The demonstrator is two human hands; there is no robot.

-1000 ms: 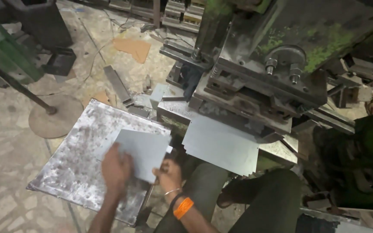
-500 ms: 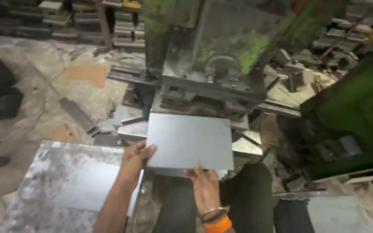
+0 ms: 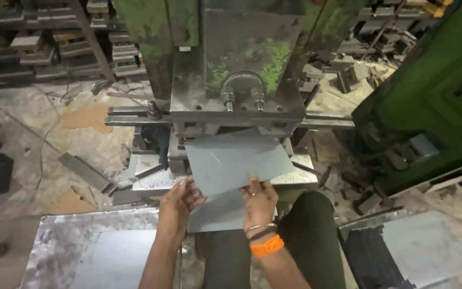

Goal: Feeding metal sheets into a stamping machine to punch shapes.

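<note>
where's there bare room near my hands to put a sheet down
Bare patches: the near part of the mottled steel plate by your left hand, and the flat grey sheet on the floor at right. Crowded: under the press, where both hands, the right hand too, hold the grey sheet, and the scrap-strewn floor at left.

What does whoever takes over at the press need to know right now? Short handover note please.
Left hand: fingers grip the near left edge of the grey metal sheet.
Right hand: fingers grip the sheet's near right edge.
Sheet: tilted, far edge pushed in under the press head, lying over the press bed. A second flat sheet lies under it, nearer the person.
Stock: more sheets on the speckled plate at lower left; another flat stack at lower right.
Done: sheet brought to the press.
Left: sheet not yet lying flat and square; both hands are on it.
</note>
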